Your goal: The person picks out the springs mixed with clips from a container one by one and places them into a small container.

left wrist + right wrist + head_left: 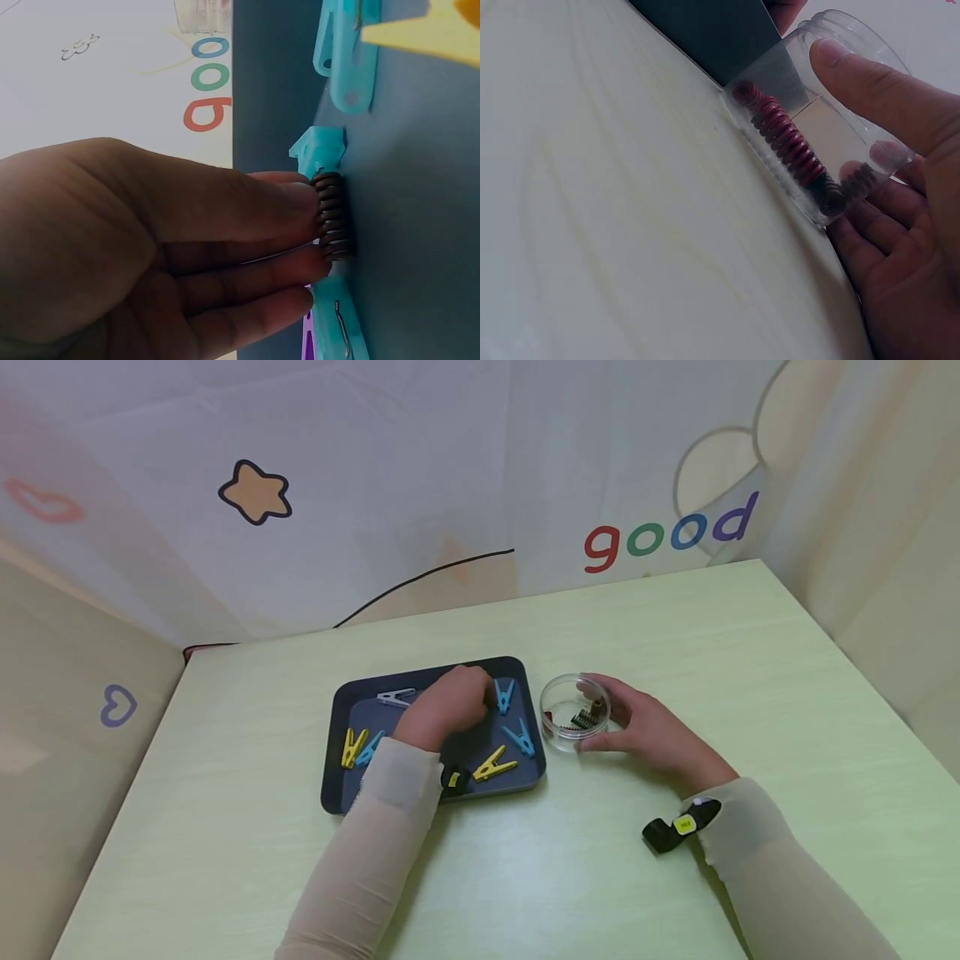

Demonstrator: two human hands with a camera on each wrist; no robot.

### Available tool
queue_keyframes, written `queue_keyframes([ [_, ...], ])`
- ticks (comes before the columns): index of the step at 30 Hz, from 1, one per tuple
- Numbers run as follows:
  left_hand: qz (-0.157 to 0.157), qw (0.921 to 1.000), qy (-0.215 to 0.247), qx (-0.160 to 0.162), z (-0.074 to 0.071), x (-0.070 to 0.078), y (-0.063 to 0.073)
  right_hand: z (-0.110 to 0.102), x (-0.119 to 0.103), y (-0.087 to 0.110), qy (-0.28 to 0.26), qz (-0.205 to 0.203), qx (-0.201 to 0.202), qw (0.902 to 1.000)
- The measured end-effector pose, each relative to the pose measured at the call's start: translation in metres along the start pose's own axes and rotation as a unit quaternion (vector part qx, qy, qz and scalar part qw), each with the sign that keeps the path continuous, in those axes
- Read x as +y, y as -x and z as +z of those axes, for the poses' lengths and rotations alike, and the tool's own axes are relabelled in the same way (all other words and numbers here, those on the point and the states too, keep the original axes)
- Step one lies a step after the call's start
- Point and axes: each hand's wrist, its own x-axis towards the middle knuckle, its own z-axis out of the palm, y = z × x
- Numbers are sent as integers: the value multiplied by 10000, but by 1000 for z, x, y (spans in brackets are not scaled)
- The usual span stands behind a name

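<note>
My left hand reaches into a dark tray on the table. In the left wrist view its thumb and fingertips pinch a dark coil spring close to the tray floor, between light-blue clothespins. My right hand grips a clear round jar from the right side, thumb and fingers around its wall. Inside the jar lie a red spring and several dark springs. The head view hides the pinched spring behind the left hand.
Around the left hand the tray holds yellow clothespins, blue clothespins and a pale clothespin. The jar stands just right of the tray on the pale green table. Printed curtains hang along the table's back edge.
</note>
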Motion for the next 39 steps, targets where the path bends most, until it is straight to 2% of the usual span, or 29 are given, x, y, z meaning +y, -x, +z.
queue_keyframes([
  [15, -149, 9998, 86, 24, 6, -4, -6, 2, 1, -1, 31, -69, 8, 10000],
  [21, -60, 9999, -41, 135, 8, -4, -9, 1, -1, 0, 11, -59, 15, 10000],
  [33, -41, 9999, -81, 102, 8, -5, -8, 1, -1, -1, 80, 14, -3, 10000],
  [39, 108, 9995, -134, 262, 4, -3, -5, 0, 1, 0, 38, 8, 9, 10000],
])
